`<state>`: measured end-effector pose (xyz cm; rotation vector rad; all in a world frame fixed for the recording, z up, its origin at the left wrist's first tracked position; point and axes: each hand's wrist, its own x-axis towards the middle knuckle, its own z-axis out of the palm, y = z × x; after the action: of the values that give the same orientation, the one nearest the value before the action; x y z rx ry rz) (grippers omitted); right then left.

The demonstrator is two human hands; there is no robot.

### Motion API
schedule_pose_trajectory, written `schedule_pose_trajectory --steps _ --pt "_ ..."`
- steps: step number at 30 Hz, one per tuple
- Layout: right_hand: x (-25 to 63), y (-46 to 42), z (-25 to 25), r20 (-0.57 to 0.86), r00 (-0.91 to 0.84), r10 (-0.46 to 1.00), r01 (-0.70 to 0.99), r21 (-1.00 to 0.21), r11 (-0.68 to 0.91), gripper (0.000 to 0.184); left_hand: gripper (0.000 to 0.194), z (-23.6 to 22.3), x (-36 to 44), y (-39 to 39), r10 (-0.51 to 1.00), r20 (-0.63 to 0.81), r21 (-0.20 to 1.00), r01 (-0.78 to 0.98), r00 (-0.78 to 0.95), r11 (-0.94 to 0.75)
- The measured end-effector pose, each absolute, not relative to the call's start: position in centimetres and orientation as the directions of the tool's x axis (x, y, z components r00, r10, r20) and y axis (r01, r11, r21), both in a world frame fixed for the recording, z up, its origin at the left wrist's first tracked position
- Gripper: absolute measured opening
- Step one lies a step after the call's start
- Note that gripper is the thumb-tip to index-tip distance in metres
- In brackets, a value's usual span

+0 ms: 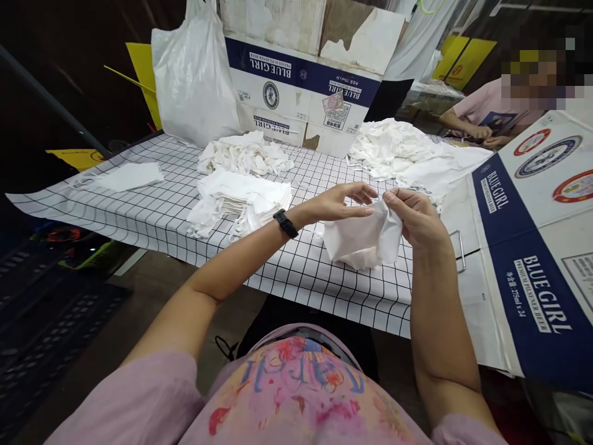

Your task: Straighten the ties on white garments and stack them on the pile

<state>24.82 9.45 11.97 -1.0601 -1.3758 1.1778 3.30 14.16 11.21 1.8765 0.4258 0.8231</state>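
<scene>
Both my hands hold a white cloth piece [364, 240] just above the checked table cover [152, 213]. My left hand [340, 203], with a black wristband, pinches the cloth's top edge with fingers closed. Gripping the same top edge from the right is my right hand [417, 216], fingers curled round it. The cloth hangs down between them, its lower part near the table. A neat stack of folded white cloths [245, 198] lies to the left of my hands, with a loose heap of white cloths [243, 154] behind it.
A large pile of white cloth [407, 154] lies at the back right. A Blue Girl carton [301, 86] and a white plastic bag [194, 74] stand at the back. A flattened Blue Girl carton [532, 247] covers the right. Another person [486, 114] sits far right.
</scene>
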Motion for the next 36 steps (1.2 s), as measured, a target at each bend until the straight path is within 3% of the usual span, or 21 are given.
schedule_pose_trajectory --steps 6,11,15,17,19,21,24,26,29,32,36 --pt "25.2 9.8 11.4 0.154 -0.087 0.984 0.007 -0.988 0.156 0.042 0.044 12.2 4.9 14.3 0.534 0.24 0.955 -0.098 0.811 -0.281" --pt "25.1 10.5 9.9 0.108 -0.055 0.993 -0.048 -0.993 0.105 0.044 0.04 11.1 6.0 15.6 0.561 0.21 0.958 -0.054 0.8 -0.281" --pt "25.2 10.6 9.6 0.059 0.036 0.998 -0.118 -0.991 0.063 0.045 0.013 10.0 6.6 14.8 0.767 0.39 0.864 0.086 0.51 -0.497" --pt "25.3 10.6 9.8 0.089 0.112 0.99 -0.132 -0.986 0.103 0.043 0.012 9.2 6.4 13.2 0.813 0.451 0.825 0.174 0.369 -0.537" --pt "25.3 10.5 10.0 0.136 0.166 0.977 -0.105 -0.982 0.155 0.041 0.031 8.0 6.1 11.2 0.831 0.35 0.881 0.149 0.431 -0.449" --pt "25.0 10.5 10.4 0.189 0.192 0.963 -0.065 -0.977 0.204 0.039 0.054 6.8 5.9 9.5 0.799 0.158 0.961 0.093 0.58 -0.258" --pt "24.0 10.5 11.0 0.249 0.222 0.943 -0.066 -0.961 0.27 0.036 0.071 5.8 5.7 8.9 0.749 0.024 1.0 -0.018 0.662 -0.016" --pt "23.3 10.5 11.5 0.286 0.255 0.924 -0.091 -0.944 0.318 0.035 0.071 6.3 5.7 9.6 0.777 0.04 0.979 -0.18 0.628 0.095" --pt "22.5 10.7 12.1 0.343 0.309 0.887 -0.098 -0.916 0.389 0.036 0.054 8.6 5.3 11.2 0.82 0.059 0.919 -0.352 0.569 0.179" --pt "22.3 11.0 12.3 0.385 0.357 0.851 -0.1 -0.89 0.444 0.039 0.041 10.7 4.6 12.0 0.821 0.06 0.928 -0.335 0.568 0.164" --pt "22.3 11.0 12.3 0.425 0.4 0.812 -0.071 -0.869 0.49 0.036 0.045 11.1 4.5 12.0 0.839 0.02 0.95 -0.273 0.543 0.154"
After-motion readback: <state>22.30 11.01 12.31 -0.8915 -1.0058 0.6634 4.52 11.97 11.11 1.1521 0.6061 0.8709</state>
